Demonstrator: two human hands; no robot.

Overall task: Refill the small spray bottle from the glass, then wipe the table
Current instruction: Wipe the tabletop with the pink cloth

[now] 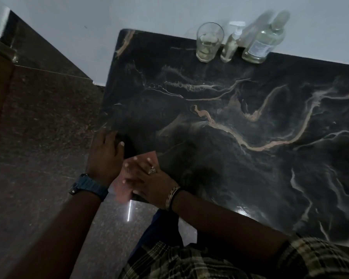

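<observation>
Two bare hands work at the near left corner of a dark marble surface [240, 158] veined with pale gold and white. The right hand [149, 180], wearing a ring and a metal bangle, lies flat with fingers spread on a pale pink cloth [121, 190], pressing it onto the surface right at the corner, where part of the cloth overhangs the edge. The left hand [106, 156], with a blue watch on its wrist, rests open on the left edge of the surface just beside the cloth, gripping nothing. Along the far edge, well apart from the hands, three things stand upright in a row: a clear drinking glass [209, 42] holding a little yellowish liquid, a small clear spray bottle with a white pump top [231, 45] just beside it, and a larger clear glass bottle [262, 41] with a pale label.
</observation>
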